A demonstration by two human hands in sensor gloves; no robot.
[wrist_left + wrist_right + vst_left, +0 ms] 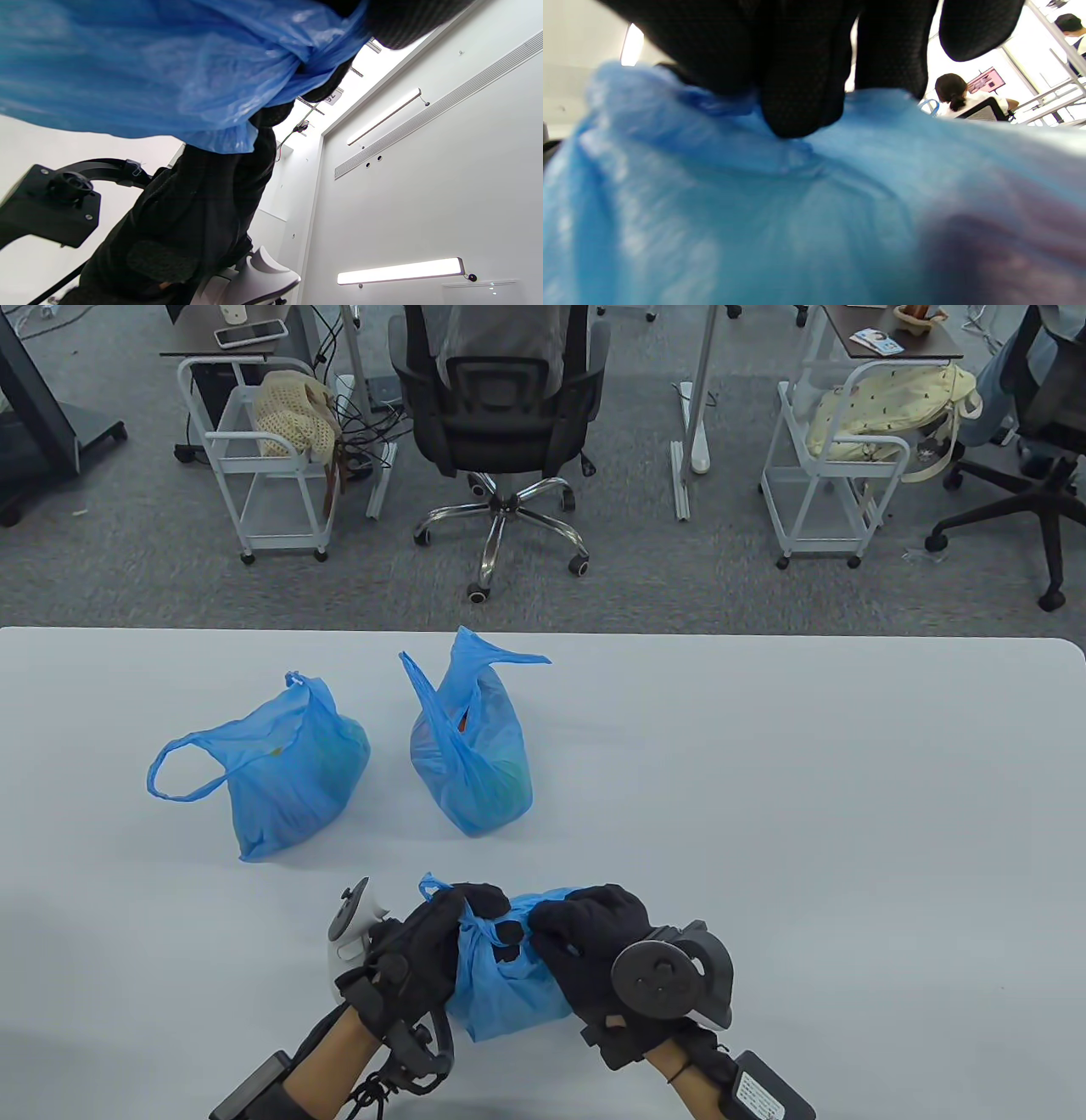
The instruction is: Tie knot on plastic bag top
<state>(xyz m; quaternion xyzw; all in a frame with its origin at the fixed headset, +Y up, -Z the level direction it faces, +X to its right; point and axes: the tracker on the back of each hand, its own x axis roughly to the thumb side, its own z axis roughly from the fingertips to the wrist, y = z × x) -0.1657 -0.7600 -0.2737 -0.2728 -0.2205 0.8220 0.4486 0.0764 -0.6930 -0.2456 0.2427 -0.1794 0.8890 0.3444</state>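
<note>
Two hands on one bag (509,984) here, and it sits on the desk (806,814) right between them, close to the person. Left hand (428,946) has its fingers curled around the twisted top, and there's a small knotted-looking bunch of plastic just beside its fingertips. Right hand (594,942) is clamped over the other side of the bag top, fingers pressing into the film in the right wrist view. Honestly the risk I see is the thin plastic: pull the ends too hard and a handle could stretch or tear. The gloves look bulky too, so a slippery end could slide out before the knot cinches and leave it loose. Can't tell if the knot is fully tight. Two more bags, the far left bag (288,776) and the far bag (471,742), sit well beyond the hands.
</note>
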